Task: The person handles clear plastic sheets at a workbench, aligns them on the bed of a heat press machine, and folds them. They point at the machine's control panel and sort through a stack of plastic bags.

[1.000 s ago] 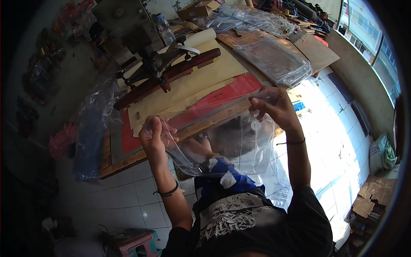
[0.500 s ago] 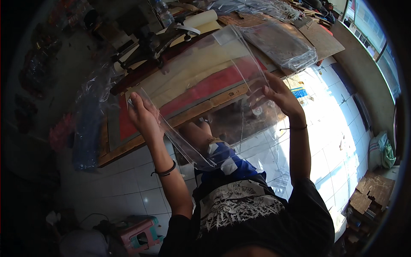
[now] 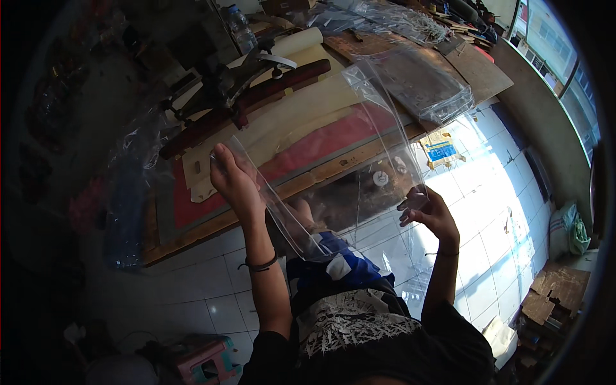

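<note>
A large clear plastic sheet [image 3: 346,151] hangs tilted in front of me, its left edge showing doubled, seam-like lines. I cannot tell if it is a flat piece or a bag. My left hand [image 3: 239,183] is closed on that left edge, thumb upward. At the lower right edge, my right hand [image 3: 433,217] has its fingers and thumb curled in on the plastic. Through the sheet I see a worktable with a red sheet [image 3: 350,131] and cream sheets [image 3: 308,96] lying on a grey mat inside a wooden edge [image 3: 308,178].
A dark machine with a long red bar [image 3: 289,83] stands on the table's far side. Stacked clear plastic [image 3: 423,86] lies at the far right, crumpled plastic [image 3: 131,186] at the left. A pink stool [image 3: 208,362] and cardboard pieces [image 3: 555,289] stand on the tiled floor.
My right hand has come down along the sheet's right edge, its spread fingers now curled in. My left hand has shifted right and slightly down with the sheet.
</note>
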Motion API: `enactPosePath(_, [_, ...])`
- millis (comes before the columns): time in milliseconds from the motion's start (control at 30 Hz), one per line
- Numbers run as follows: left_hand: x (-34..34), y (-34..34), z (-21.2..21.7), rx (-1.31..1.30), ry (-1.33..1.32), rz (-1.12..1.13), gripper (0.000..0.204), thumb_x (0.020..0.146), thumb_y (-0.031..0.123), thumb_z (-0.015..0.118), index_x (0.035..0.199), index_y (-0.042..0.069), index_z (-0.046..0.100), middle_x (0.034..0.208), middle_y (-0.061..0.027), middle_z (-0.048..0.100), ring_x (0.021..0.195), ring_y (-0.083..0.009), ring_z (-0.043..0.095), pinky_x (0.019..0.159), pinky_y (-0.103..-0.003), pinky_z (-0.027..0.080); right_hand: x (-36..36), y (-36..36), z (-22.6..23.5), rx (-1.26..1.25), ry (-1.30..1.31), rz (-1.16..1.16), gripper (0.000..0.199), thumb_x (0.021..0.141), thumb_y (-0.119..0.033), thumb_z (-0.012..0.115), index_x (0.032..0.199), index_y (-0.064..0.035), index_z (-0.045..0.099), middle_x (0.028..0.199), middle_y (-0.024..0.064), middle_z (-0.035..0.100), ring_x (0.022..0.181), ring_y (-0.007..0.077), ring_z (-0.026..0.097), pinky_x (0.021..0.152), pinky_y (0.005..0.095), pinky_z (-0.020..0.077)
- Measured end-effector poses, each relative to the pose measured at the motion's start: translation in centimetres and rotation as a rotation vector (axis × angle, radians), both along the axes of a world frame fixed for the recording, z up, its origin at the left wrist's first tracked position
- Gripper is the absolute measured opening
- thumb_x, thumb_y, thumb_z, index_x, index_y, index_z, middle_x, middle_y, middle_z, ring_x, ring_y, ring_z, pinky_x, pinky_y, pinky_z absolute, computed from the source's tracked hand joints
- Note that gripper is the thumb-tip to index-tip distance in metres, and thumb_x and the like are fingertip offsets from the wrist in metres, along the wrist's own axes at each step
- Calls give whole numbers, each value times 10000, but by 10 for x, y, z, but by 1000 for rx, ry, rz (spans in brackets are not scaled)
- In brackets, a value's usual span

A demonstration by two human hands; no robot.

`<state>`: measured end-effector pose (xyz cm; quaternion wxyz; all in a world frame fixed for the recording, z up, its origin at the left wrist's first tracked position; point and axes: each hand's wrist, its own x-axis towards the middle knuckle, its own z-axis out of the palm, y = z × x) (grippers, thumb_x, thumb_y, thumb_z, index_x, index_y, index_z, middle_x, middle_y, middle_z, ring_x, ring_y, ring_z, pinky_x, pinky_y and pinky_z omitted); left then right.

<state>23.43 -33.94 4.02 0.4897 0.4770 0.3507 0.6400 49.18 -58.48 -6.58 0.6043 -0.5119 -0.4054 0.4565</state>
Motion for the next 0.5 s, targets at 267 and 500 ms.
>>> enactPosePath(267, [124, 13, 43, 245, -4, -328, 372, 1045, 405, 411, 876, 76, 442, 579, 45, 362, 400, -45, 339, 361, -217, 288, 64, -11, 61, 299, -67, -780, 414, 948, -225, 585, 1250, 29, 459, 1045, 173, 619, 857, 243, 680, 673, 319, 598])
enactPosePath(500, [251, 86, 128, 258, 64, -507, 616, 989, 457, 458, 1324, -45, 338, 796, -131, 587, 662, -229, 625, 629, -360, 521, 227, 49, 158, 395, -280, -822, 476, 969, -254, 557, 1352, 8, 449, 1119, 156, 649, 888, 228, 689, 666, 328, 570])
